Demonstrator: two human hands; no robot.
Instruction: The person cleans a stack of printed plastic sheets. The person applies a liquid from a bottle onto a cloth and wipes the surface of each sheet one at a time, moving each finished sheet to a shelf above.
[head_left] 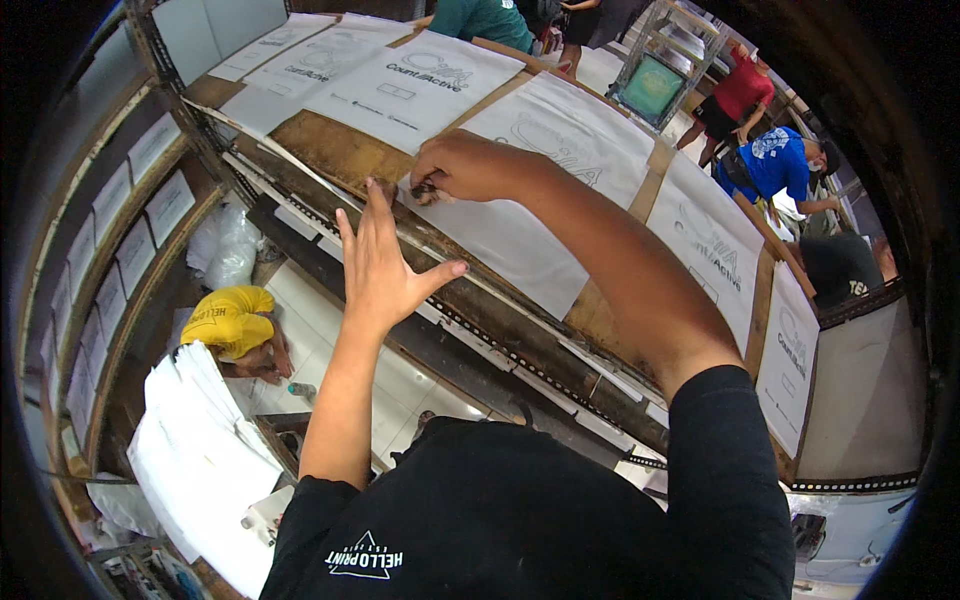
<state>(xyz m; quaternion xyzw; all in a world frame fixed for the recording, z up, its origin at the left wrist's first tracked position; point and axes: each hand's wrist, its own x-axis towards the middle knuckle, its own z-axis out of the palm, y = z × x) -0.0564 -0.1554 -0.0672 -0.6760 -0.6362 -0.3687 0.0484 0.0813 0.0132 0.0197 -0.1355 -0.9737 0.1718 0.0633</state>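
Observation:
My left hand [383,272] is open, fingers spread and thumb apart, above the near edge of a long worn brown work table [335,150]. Nothing shows in it. Farther right, my right hand [468,168] is closed, with its fingertips bent down at the near left corner of a white sheet [535,255] printed with grey outline lettering. Whether the fingers pinch that corner or some small thing is hidden. The sheet lies flat on the table, its near part unprinted. Just left of it lies another white printed sheet [415,85].
More printed sheets [712,235] line the table. A perforated metal rail [500,330] runs along its near edge. At the lower left are a person in yellow [230,322], crouching, and a stack of white sheets [205,450]. A person in blue [775,165] works at the right.

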